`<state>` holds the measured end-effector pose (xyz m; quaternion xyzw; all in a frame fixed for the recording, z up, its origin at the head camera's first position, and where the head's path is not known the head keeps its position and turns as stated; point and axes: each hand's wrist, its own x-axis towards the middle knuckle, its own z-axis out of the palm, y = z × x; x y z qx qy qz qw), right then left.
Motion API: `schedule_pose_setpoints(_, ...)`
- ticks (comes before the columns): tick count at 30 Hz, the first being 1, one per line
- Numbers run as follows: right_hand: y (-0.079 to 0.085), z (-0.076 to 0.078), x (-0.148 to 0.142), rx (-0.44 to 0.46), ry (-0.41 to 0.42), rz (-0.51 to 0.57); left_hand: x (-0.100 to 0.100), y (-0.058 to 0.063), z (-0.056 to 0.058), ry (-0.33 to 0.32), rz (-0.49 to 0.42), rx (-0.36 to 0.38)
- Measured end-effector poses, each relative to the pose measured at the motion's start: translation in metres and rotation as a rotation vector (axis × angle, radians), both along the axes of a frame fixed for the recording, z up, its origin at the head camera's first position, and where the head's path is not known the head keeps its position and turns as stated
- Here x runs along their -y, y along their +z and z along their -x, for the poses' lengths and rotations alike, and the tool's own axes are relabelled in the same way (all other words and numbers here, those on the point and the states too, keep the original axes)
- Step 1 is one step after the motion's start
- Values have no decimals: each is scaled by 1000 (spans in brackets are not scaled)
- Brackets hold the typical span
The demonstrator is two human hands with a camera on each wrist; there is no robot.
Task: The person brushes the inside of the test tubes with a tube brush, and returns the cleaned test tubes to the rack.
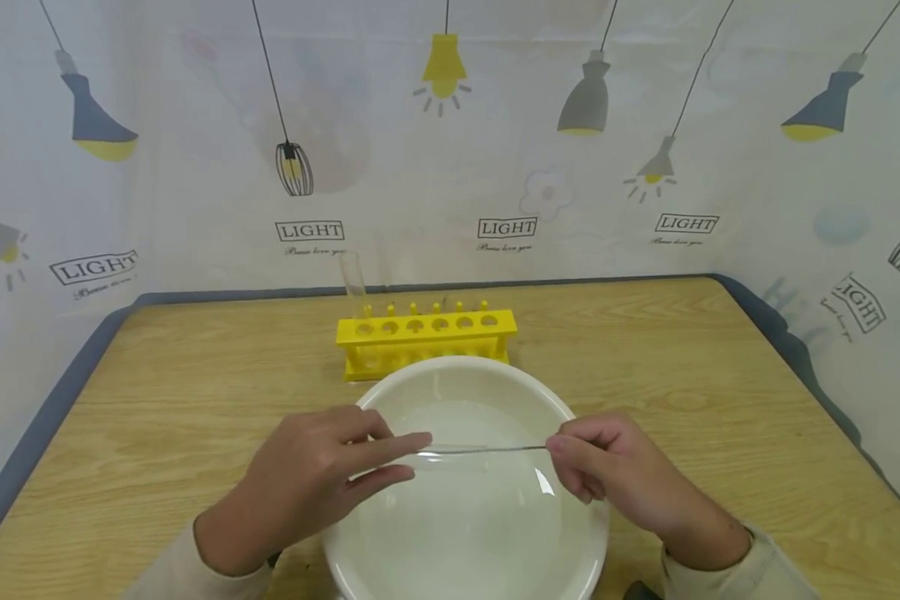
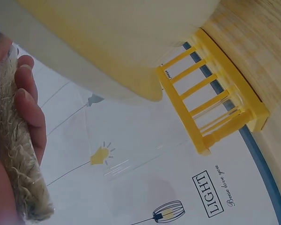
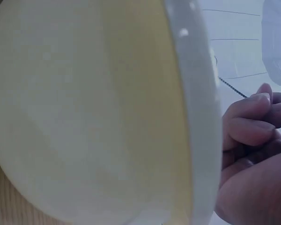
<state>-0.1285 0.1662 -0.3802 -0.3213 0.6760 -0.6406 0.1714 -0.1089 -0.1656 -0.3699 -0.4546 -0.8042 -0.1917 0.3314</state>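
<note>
My left hand (image 1: 307, 471) holds a clear test tube (image 1: 461, 460) level above a white basin (image 1: 450, 364), its mouth toward the right. Inside the tube sit the pale bristles of a test tube brush (image 2: 21, 173), filling it along the fingers in the left wrist view. From the mouth runs the brush's thin twisted wire handle (image 1: 517, 449). My right hand (image 1: 618, 471) pinches that wire near its end, over the basin's right rim. In the right wrist view the basin's side hides much of the scene; some wire shows beside the curled fingers (image 3: 250, 131).
Just behind the basin stands a yellow test tube rack (image 1: 426, 331). Another clear test tube (image 1: 353, 283) leans in its leftmost hole. The wooden table (image 1: 195, 392) is bounded by a white curtain (image 1: 390, 150) printed with lamps. A dark object (image 1: 640, 591) shows at the bottom edge.
</note>
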Motion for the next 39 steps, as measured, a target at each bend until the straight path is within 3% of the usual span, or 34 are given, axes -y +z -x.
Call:
schedule_pose_setpoints(6,2,-1,4,181,55,133,-1,3,-1,11,-17,-20)
schedule_pose_setpoints(13,4,-1,5,285,52,184,-1,4,0,20,-16,-22)
schedule_pose_setpoints(20,3,4,1,289,82,201,3,3,1,26,-15,0)
schedule_pose_setpoints(28,5,7,-2,299,56,212,8,6,4,42,-26,28)
schedule_pose_setpoints(39,11,10,-6,279,64,247,17,6,9,11,-66,70)
